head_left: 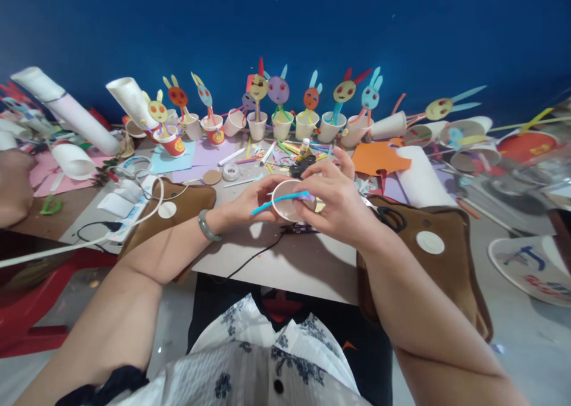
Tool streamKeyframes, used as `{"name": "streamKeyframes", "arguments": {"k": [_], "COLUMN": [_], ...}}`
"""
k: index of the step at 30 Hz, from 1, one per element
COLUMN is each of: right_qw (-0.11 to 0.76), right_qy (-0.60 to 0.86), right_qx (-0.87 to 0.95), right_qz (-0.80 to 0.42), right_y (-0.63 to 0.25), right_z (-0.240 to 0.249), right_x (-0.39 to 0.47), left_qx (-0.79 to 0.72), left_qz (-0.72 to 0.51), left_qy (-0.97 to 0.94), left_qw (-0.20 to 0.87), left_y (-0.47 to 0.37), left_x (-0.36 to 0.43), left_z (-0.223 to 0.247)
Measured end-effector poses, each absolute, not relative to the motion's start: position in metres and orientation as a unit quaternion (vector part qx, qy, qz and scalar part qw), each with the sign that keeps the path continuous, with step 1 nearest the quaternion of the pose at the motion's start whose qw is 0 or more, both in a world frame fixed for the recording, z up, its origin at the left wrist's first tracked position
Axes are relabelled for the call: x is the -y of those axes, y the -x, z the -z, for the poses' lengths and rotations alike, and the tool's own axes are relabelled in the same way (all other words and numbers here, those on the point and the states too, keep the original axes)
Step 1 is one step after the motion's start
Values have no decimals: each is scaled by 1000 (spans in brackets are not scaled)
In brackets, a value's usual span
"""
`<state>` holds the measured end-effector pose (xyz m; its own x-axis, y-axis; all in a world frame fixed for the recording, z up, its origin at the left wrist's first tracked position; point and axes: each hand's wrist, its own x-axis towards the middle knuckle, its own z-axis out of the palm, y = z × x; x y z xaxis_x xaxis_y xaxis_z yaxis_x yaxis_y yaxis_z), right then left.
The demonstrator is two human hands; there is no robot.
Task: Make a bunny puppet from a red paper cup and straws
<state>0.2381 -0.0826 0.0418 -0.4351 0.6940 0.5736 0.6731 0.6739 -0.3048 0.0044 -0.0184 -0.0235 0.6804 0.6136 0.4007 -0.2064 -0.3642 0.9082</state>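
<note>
A: What is hidden or cut off?

B: The far side of the paper cup (pixel 285 211) is covered by fingers, and its bottom cannot be seen. One end of the blue strip (pixel 266 205) is lost among the fingertips, beside a small purplish patch too blurred to be named. At the left edge, a brownish shape is cut off and smeared. The cups at the far right are stretched and blurred.

A: How is the left hand (pixel 262 199) held?

B: It is curled narrowly around the cup's side, with the thumb largely hidden. A bracelet (pixel 209 225) is worn at its wrist.

A: And the right hand (pixel 332 196)?

B: The strip is pinched between its thumb and fingers at the cup's mouth; other fingers are raised and spread.

A: Where is the cup held?

B: Above the near part of the table (pixel 272 263), its mouth tipped towards the camera, with the strip laid across it. Behind it, markers and scraps are scattered before a row of cups topped with paper faces.
</note>
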Motion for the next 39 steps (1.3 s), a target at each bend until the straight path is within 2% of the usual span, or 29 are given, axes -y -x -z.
{"name": "streamKeyframes", "arguments": {"k": [23,34,39], "right_qw": [268,260,257], "right_qy": [401,393,396], "right_qx": [869,868,870], "right_qz": [-114,-160,-145], "right_y": [-243,-244,-242], "right_z": [-46,-46,-43], "right_x": [83,78,77], "left_qx": [-167,-160,-173], "left_qz": [-384,-394,-386], "left_qy": [-739,-726,-721], "left_qw": [528,540,549], "left_y": [-11,-13,-12], "left_x": [30,26,26], "left_z": [27,33,33]}}
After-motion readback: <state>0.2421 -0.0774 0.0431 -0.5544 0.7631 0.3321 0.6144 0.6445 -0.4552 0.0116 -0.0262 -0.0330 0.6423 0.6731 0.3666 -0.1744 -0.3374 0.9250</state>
